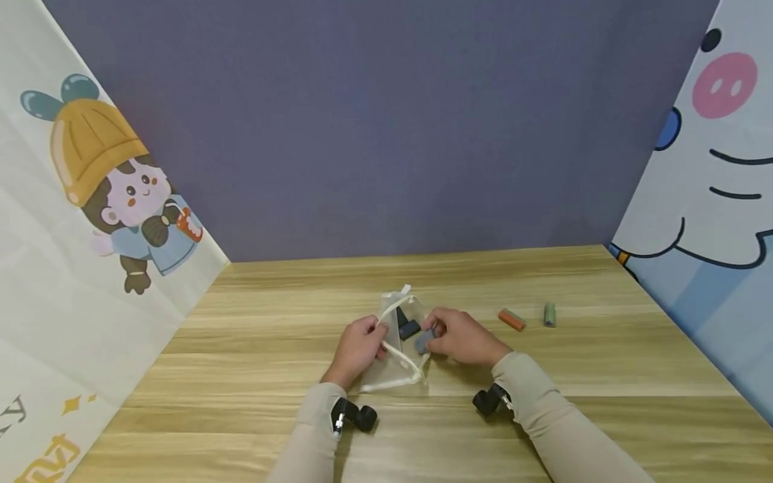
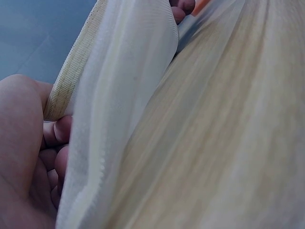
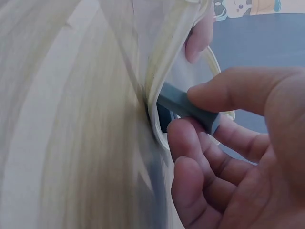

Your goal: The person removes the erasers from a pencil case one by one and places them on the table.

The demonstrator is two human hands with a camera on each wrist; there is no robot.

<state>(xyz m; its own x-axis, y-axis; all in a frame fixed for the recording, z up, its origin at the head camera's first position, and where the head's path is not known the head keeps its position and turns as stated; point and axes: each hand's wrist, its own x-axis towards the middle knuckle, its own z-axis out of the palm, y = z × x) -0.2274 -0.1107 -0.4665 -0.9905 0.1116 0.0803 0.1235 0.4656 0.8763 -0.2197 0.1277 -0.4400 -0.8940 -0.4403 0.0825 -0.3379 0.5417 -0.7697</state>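
A translucent mesh pouch (image 1: pixel 384 377) with cream edging lies on the table, its mouth spread open. My left hand (image 1: pixel 357 349) grips the edging on the left side, and the left wrist view shows the fingers curled behind the cream band (image 2: pixel 71 76). Between thumb and fingers, my right hand (image 1: pixel 465 337) pinches a small grey-blue block (image 3: pixel 190 106). One end of that block reaches into the pouch's mouth in the right wrist view. Dark pieces (image 1: pixel 409 329) lie inside the pouch; their exact kind cannot be made out.
Right of my right hand lie a short orange-and-green stick (image 1: pixel 512 319) and a short green stick (image 1: pixel 549 314). The wood-grain table (image 1: pixel 290 295) meets a grey-blue panel (image 1: pixel 386 134) at the back. Printed cartoon sheets flank it on both sides.
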